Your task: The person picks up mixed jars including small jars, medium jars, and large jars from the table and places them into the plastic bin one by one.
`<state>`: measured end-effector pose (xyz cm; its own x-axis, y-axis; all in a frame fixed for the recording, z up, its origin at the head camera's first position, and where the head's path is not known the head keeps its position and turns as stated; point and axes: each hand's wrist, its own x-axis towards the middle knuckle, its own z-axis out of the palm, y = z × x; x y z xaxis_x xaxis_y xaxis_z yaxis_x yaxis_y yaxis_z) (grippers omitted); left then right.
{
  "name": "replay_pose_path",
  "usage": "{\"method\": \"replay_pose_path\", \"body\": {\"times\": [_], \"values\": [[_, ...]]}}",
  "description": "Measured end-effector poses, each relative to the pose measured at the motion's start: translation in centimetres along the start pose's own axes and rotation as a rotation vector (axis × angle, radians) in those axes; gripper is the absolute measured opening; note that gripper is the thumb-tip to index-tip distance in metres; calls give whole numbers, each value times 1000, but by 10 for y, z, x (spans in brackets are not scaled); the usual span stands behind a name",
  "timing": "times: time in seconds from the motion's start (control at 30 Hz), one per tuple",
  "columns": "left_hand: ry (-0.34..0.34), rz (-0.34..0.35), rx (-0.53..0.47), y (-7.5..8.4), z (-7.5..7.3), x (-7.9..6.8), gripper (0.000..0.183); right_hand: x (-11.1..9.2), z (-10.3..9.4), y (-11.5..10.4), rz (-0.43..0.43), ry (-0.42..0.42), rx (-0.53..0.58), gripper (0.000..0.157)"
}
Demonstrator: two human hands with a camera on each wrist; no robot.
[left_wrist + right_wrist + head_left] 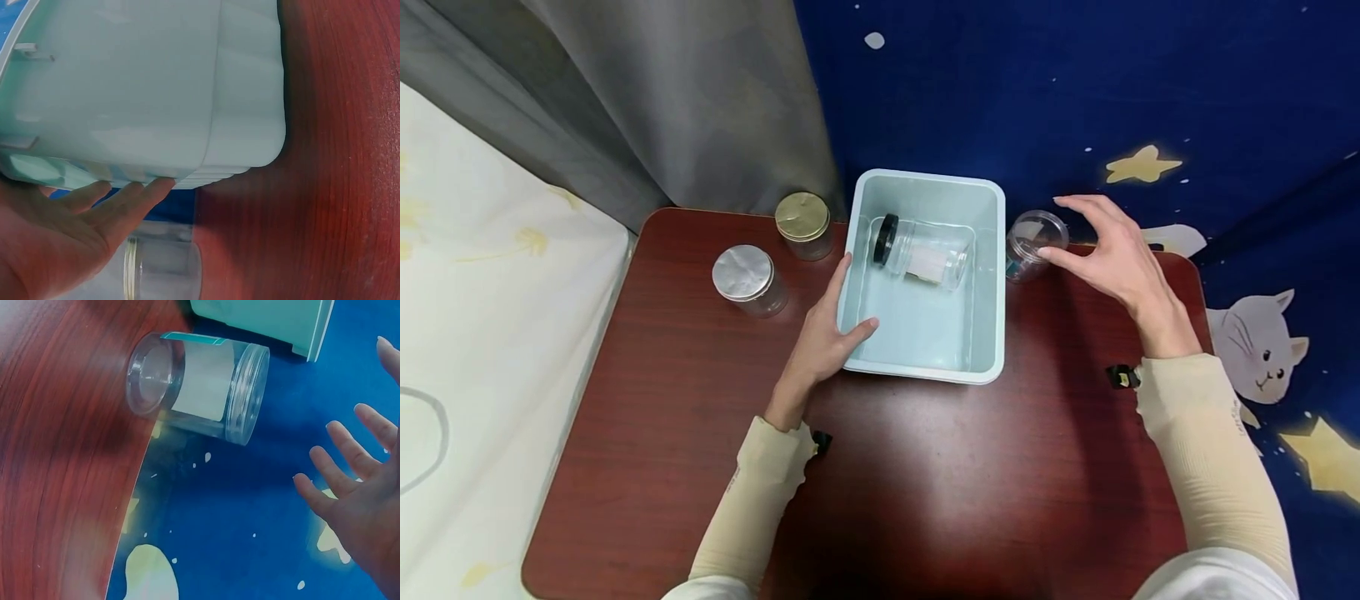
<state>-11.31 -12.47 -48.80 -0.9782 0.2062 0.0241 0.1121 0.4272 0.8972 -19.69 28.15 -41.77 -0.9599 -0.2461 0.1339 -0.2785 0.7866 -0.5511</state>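
Observation:
A pale blue-green plastic bin [925, 374] stands at the back of the table. My left hand [826, 337] rests on its left side, fingers straight along the outer wall in the left wrist view. Inside the bin a clear jar [958, 250] with a black lid [886, 239] and a white label lies on its side. My right hand [1112, 250], thumb and fingers spread apart, hovers by the top of a clear-lidded jar [1019, 265] right of the bin. In the right wrist view a gap shows between my fingers and this labelled jar [203, 381].
Left of the bin stand a jar with a gold lid [802, 216] and a jar with a silver lid [742, 272]. A grey curtain [700, 100] and a dark blue star-print curtain [970, 92] hang behind the reddish-brown table [917, 467].

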Motion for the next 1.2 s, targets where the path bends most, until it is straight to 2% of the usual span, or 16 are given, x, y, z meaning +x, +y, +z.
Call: {"method": "replay_pose_path", "body": {"times": [0.23,0.5,0.77,0.97,1.2], "values": [[6,-9,-17,-1,2,1,92,-5,-3,8,24,3,-6,71],[37,30,-27,-3,2,2,91,-8,4,17,62,-7,7,73],[30,-10,-78,-3,5,2,90,-15,13,24,117,-16,34,74],[36,-23,-78,-2,5,2,91,-16,19,26,146,-12,55,75],[46,-26,-61,-2,3,1,92,-16,24,29,133,16,77,74]]}}
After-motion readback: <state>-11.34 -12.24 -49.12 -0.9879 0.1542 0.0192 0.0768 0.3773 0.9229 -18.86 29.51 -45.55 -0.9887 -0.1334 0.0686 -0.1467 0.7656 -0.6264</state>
